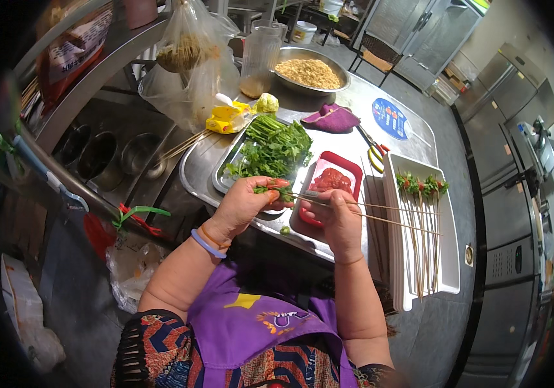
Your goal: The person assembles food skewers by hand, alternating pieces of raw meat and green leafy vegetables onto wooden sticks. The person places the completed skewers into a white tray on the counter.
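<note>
My left hand [250, 196] grips a small bundle of green herb and red meat [281, 190] at the near edge of the table. Two thin wooden skewers [388, 216] run from that bundle to the right, with my right hand [337, 213] closed around them. Just behind my right hand is a red-rimmed tray [340, 157] holding raw red meat [331, 180]. A metal tray [219, 182] heaped with leafy cilantro [277, 148] sits beyond my left hand. On the right, a white plastic tray [447, 257] holds several filled skewers [420, 186].
Scissors [374, 150], a purple cloth [331, 117] and a blue fan [389, 119] lie farther back. A steel bowl of crumbly tan food [311, 72] stands beside a clear pitcher [260, 58]. Left are a yellow packet [228, 118], loose skewers [185, 145] and a metal rail [87, 191].
</note>
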Demonstrator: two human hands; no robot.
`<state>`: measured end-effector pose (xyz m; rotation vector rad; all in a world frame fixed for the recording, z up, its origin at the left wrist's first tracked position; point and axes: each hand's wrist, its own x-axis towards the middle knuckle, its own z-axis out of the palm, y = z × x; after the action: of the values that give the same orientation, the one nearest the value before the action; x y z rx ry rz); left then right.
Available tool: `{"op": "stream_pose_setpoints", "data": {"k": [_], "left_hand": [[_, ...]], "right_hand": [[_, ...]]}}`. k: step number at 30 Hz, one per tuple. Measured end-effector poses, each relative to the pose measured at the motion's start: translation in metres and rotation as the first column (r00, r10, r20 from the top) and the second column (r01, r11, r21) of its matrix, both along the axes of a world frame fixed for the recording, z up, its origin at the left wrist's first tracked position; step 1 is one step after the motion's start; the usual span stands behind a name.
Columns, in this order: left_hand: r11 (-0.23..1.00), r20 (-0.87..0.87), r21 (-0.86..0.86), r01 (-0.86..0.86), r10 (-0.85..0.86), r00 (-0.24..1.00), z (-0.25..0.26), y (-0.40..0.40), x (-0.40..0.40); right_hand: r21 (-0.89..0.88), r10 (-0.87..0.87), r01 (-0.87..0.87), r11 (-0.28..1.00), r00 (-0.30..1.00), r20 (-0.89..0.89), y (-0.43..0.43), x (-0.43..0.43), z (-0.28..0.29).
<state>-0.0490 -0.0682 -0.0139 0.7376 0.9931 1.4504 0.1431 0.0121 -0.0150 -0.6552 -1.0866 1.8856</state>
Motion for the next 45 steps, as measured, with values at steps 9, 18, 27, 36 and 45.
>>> {"op": "stream_pose_setpoints", "data": {"k": [9, 18, 27, 36, 45], "left_hand": [[0.995, -0.393, 0.072, -0.068, 0.091, 0.915, 0.002, 0.000, -0.004], [0.971, -0.683, 0.225, -0.082, 0.217, 0.697, -0.003, 0.001, -0.004], [0.961, -0.737, 0.263, -0.085, 0.257, 0.626, -0.005, 0.001, -0.001], [0.977, -0.584, 0.145, -0.156, 0.212, 0.784, -0.008, 0.004, 0.006], [0.960, -0.578, 0.159, -0.231, 0.280, 0.766, -0.019, 0.005, 0.009]], "right_hand": [[0.242, -0.063, 0.045, 0.969, 0.996, 0.069, -0.005, 0.003, 0.028], [0.387, -0.041, -0.056, 0.921, 0.970, 0.239, -0.005, -0.005, 0.044], [0.333, -0.021, -0.092, 0.939, 0.947, 0.321, -0.008, -0.005, 0.050], [0.765, -0.276, -0.086, 0.638, 0.902, 0.331, -0.035, -0.013, 0.034], [0.898, -0.458, -0.085, 0.431, 0.837, 0.299, -0.056, -0.024, 0.013]]}}
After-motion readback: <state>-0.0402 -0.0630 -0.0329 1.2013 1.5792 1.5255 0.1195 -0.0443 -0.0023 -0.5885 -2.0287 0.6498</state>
